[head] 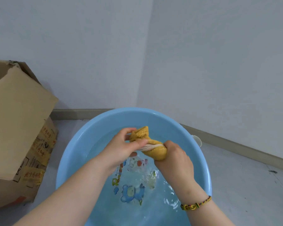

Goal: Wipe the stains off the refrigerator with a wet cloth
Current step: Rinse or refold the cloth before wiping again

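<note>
A yellow cloth (155,148) is twisted tight between both hands, just above the water in a light blue basin (82,144). My left hand (122,144) grips its far, bunched end. My right hand (175,154) is closed around the near end, with a beaded bracelet on that wrist. The water in the basin ripples, and a cartoon bear print shows on the basin floor. The refrigerator is not in sight.
A large cardboard box (18,121) stands on the floor to the left of the basin. White walls meet in a corner behind the basin, with a grey baseboard (235,142) along them. Grey floor lies to the right.
</note>
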